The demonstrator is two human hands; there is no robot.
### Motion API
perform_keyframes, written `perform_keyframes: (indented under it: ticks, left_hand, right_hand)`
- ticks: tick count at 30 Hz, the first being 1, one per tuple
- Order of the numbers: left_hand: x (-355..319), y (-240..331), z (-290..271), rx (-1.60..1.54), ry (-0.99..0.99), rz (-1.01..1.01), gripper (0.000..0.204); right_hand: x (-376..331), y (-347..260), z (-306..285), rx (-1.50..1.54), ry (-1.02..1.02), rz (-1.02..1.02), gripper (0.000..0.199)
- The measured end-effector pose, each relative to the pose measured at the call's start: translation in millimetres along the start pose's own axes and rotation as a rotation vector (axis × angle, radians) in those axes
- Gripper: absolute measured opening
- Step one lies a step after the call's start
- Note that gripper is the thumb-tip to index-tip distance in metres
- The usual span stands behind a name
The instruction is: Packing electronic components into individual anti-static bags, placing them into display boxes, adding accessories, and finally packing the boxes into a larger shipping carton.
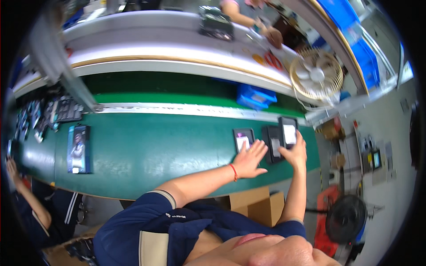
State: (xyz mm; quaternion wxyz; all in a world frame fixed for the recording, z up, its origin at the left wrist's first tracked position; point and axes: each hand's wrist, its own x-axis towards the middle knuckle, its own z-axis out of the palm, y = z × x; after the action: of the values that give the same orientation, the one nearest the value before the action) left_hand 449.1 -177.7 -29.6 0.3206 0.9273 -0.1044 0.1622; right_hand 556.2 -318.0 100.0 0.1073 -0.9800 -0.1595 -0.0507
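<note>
Right of centre, the left hand (251, 160) splays its fingers over the near edge of a small dark box (244, 136), perhaps steadying it. The right hand (294, 153) grips a white-labelled black box (289, 132) low, apparently keeping its label clear. Beyond, a blue bin (253, 103) sits seemingly within reach.
</note>
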Motion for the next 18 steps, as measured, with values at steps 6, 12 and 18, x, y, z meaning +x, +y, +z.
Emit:
perform_keyframes:
  ticks: [6,12,18]
  left_hand:
    - [-5.2,-23.0,-15.2,-1.092,0.495,-0.396,0.037]
    - [-87.9,-52.7,-100.1,-1.298,0.554,-0.484,0.028]
    - [-175.9,-89.8,-133.8,-1.152,0.780,-0.469,0.021]
  right_hand:
    - [-64.1,-72.2,10.1,0.282,0.073,-0.281,0.093]
    - [-104.0,-154.5,68.6,0.436,-0.015,-0.481,0.084]
    - [-139.6,-236.9,88.5,0.426,-0.213,-0.593,0.081]
